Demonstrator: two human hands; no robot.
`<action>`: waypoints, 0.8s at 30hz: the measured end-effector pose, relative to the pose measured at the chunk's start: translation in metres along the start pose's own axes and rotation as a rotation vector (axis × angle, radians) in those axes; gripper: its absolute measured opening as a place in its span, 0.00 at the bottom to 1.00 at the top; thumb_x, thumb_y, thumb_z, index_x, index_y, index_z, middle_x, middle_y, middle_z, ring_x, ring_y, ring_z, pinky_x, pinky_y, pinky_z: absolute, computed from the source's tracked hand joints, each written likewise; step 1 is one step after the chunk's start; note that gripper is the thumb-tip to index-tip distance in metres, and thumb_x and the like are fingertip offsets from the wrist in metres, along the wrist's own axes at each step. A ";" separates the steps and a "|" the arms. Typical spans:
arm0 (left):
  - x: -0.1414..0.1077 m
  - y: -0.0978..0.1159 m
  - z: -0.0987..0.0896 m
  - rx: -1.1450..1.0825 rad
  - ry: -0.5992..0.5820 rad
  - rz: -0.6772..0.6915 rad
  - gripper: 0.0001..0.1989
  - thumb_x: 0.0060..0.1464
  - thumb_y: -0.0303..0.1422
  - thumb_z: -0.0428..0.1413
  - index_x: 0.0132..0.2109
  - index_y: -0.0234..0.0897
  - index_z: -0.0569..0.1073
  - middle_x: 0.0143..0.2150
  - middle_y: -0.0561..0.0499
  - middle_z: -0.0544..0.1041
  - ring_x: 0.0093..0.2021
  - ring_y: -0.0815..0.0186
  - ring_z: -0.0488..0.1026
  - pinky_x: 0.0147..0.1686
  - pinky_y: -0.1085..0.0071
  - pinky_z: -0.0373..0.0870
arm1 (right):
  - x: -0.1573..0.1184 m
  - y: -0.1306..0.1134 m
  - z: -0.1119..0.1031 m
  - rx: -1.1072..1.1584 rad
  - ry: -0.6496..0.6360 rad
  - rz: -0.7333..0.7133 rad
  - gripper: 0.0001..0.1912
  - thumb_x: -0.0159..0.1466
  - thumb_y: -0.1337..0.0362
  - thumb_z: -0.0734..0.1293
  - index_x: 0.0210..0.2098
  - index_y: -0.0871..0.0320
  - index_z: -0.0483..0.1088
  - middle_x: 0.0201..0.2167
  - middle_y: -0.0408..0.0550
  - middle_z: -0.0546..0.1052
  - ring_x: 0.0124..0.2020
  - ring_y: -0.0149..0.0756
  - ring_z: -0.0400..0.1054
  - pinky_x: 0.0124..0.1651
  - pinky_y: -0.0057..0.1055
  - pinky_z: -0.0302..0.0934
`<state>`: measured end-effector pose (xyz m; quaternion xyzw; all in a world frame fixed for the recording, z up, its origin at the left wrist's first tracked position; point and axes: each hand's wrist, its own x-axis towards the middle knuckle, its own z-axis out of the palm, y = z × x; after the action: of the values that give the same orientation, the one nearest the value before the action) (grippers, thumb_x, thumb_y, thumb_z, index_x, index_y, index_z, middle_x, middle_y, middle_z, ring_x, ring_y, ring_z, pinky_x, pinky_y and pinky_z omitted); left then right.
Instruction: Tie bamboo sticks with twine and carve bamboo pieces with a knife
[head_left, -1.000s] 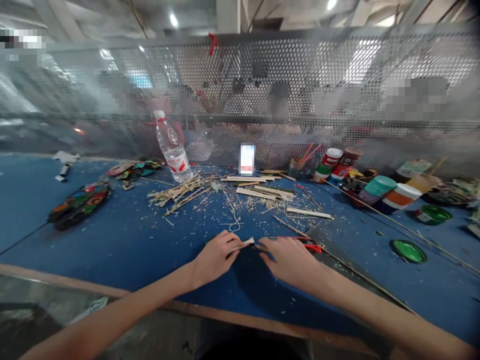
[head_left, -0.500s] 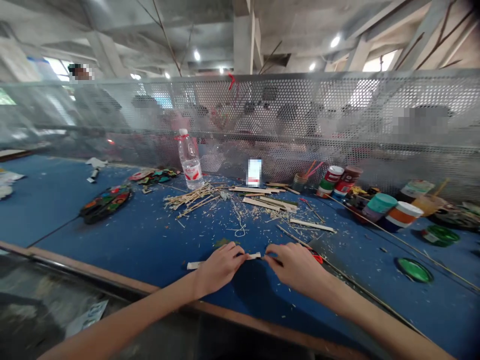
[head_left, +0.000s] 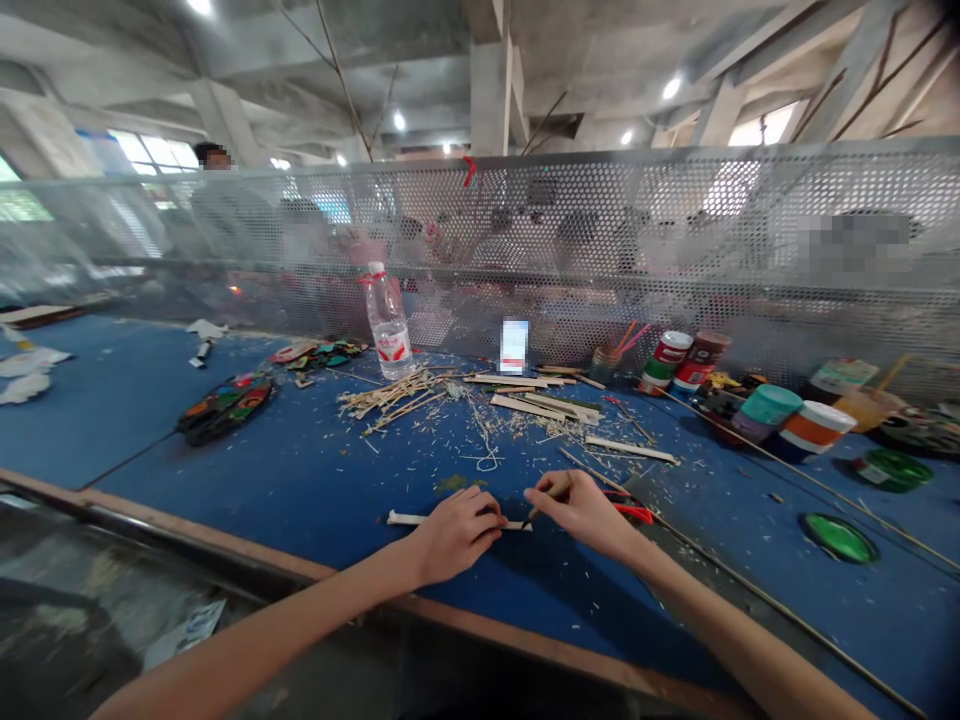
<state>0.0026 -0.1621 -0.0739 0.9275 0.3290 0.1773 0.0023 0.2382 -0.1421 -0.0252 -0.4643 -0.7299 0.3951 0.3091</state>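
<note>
My left hand (head_left: 457, 535) is shut on a flat pale wooden strip (head_left: 409, 519), whose ends stick out on both sides of the fingers. My right hand (head_left: 577, 510) pinches a thin wooden stick (head_left: 551, 495), its tip close to the strip's right end. Just past my right hand lie red-handled scissors (head_left: 634, 512), partly hidden, with the blades out of sight. Both hands are low over the blue work table (head_left: 225, 480), close to its front edge, among scattered wood shavings (head_left: 510, 440).
Wooden sticks and strips (head_left: 390, 400) lie in loose piles at the table's middle. Behind them stand a plastic water bottle (head_left: 386, 322) and paint jars (head_left: 780, 425). A painted piece (head_left: 225, 408) lies left. A perforated metal screen (head_left: 525, 230) runs along the far side, with a person (head_left: 225, 190) beyond it.
The view has tilted up and the table sits lower in the frame. My hands have moved apart slightly, and the thin stick now shows in my right hand, with the red scissors more visible.
</note>
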 end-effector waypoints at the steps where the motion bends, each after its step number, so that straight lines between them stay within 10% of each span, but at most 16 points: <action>1: 0.000 0.000 0.000 -0.006 0.003 -0.004 0.09 0.68 0.31 0.52 0.47 0.37 0.77 0.45 0.45 0.76 0.45 0.61 0.74 0.46 0.64 0.73 | 0.001 0.005 0.005 0.004 -0.016 -0.004 0.21 0.60 0.48 0.67 0.21 0.57 0.71 0.17 0.43 0.68 0.19 0.33 0.57 0.23 0.32 0.51; 24: 0.014 -0.012 0.008 -0.066 0.022 0.070 0.16 0.71 0.30 0.45 0.49 0.34 0.77 0.38 0.45 0.78 0.40 0.59 0.75 0.44 0.61 0.73 | 0.019 0.045 0.018 0.155 0.033 0.081 0.22 0.60 0.44 0.67 0.26 0.56 0.67 0.17 0.38 0.66 0.19 0.30 0.59 0.23 0.29 0.53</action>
<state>0.0079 -0.1437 -0.0782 0.9358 0.2906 0.1982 0.0230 0.2355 -0.1180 -0.0713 -0.4745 -0.6725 0.4551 0.3399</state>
